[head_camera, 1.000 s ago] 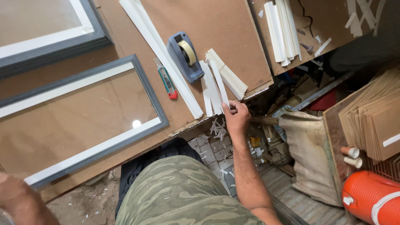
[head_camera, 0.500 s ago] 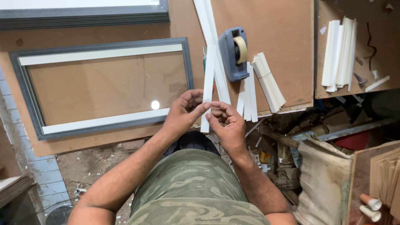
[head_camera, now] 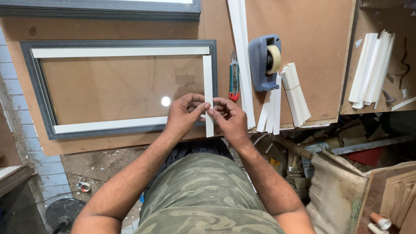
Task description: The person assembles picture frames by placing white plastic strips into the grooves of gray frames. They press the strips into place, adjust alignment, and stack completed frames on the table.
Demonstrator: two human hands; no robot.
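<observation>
pinching a narrow white strip upright along the grey frame's right side, left hand and right hand fingers closed on it.

Left hand: bare, no glove, ring, watch or band visible. Short-trimmed nails on the fingers that show. Forearm behind it bare to the elbow, no sleeve in view, light hair along it.

Right hand: bare as well, nothing worn at the wrist just behind it. Knuckles and finger backs in view. Forearm bare up to the frame's lower edge.

Below and between both hands: camouflage garment, mottled olive, tan and pale green patches, soft fabric with loose folds. Cannot tell whether shirt or trousers. A dark strip of cloth shows just above its upper edge, nearest the wrists.
</observation>
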